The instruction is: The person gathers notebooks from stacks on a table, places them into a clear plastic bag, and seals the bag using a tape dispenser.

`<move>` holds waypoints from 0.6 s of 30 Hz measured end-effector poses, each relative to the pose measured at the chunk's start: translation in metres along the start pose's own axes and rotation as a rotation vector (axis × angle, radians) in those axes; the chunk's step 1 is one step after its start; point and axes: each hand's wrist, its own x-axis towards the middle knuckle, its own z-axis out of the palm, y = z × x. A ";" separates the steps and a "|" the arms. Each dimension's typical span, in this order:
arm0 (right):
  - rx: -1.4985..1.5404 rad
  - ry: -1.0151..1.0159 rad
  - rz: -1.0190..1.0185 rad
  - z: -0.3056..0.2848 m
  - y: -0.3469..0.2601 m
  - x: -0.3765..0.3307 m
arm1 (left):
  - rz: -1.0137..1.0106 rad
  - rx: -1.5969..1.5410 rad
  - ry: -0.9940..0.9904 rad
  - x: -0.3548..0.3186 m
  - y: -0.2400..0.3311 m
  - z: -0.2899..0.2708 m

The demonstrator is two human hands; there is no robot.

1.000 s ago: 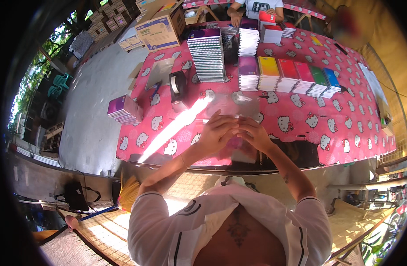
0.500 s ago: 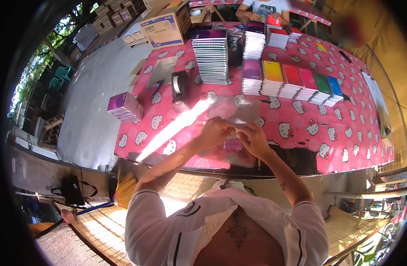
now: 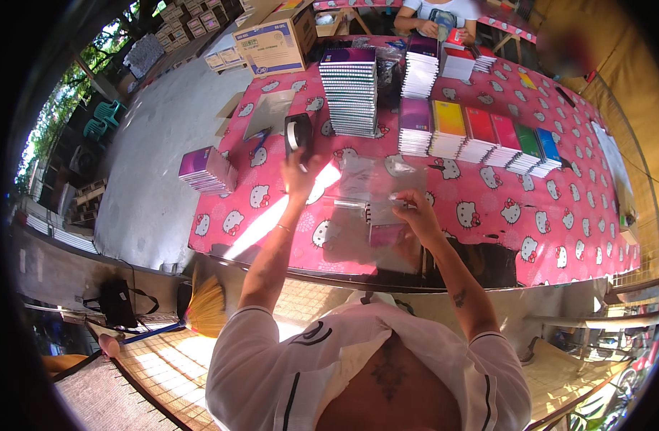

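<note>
My left hand (image 3: pixel 300 176) is at the front end of a black tape dispenser (image 3: pixel 296 135), its fingers apart around that end. My right hand (image 3: pixel 417 213) is closed in a pinch, with a shiny bit of clear plastic at its fingertips. Below and beside it lies a spiral-bound notebook (image 3: pixel 385 235) with a purple part, under clear plastic film (image 3: pixel 354 179) spread on the table. The right hand partly covers the notebook.
The pink patterned tablecloth (image 3: pixel 469 213) bears a tall notebook stack (image 3: pixel 349 93), a row of coloured notebook stacks (image 3: pixel 479 133) and a small purple stack (image 3: pixel 207 171). A cardboard box (image 3: pixel 275 47) stands behind. Across the table a person (image 3: pixel 433 21) handles notebooks.
My left hand has parted from the right and moved up and left to the tape dispenser. My right hand stays near the notebook, which now shows more.
</note>
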 end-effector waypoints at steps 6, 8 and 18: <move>-0.082 0.059 -0.050 -0.004 0.009 0.003 | -0.944 -0.648 -0.466 0.030 -0.077 0.003; -0.014 -0.041 -0.038 0.015 0.000 0.003 | -0.580 -0.589 -0.152 0.011 -0.114 -0.004; -0.062 0.093 -0.142 0.011 0.025 0.006 | -0.114 0.575 -0.539 0.040 -0.026 -0.055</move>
